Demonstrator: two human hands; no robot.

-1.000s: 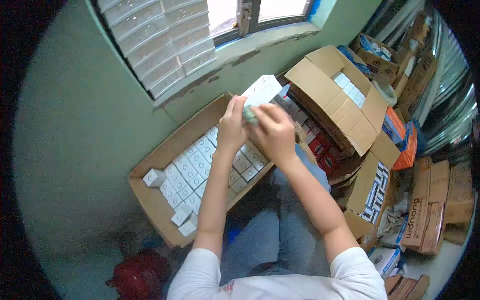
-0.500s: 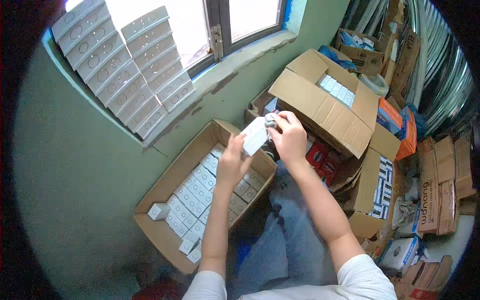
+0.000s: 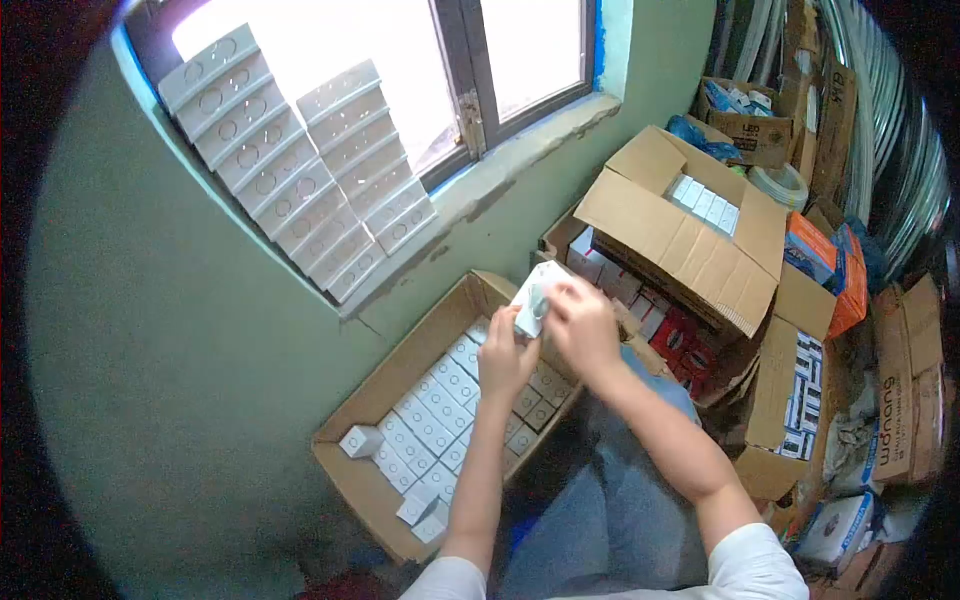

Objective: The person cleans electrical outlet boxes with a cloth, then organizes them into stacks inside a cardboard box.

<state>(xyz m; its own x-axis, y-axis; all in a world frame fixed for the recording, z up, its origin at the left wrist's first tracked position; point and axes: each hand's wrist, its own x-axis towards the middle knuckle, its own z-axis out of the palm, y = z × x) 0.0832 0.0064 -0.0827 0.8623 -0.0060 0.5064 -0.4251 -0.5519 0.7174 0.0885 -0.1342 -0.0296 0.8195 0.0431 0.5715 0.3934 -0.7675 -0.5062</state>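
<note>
My left hand is closed around the lower end of a small white box, which I hold tilted above the far end of an open carton. The fingers of my right hand are bent together at the side of the white box. They pinch a small round, pale grey-green thing against it; its kind is hard to make out. Below, the open carton holds rows of white boxes marked with circles. A few boxes lie loose and tilted at its near end.
Two stacks of white boxes lean on the window sill. At right stand an open carton with white boxes inside, red boxes, another open carton, an orange package and coiled pale tubing.
The view has shifted, so the surroundings appear farther right and lower. My right hand has brought the round thing onto the side of the white box, which my left hand still holds.
</note>
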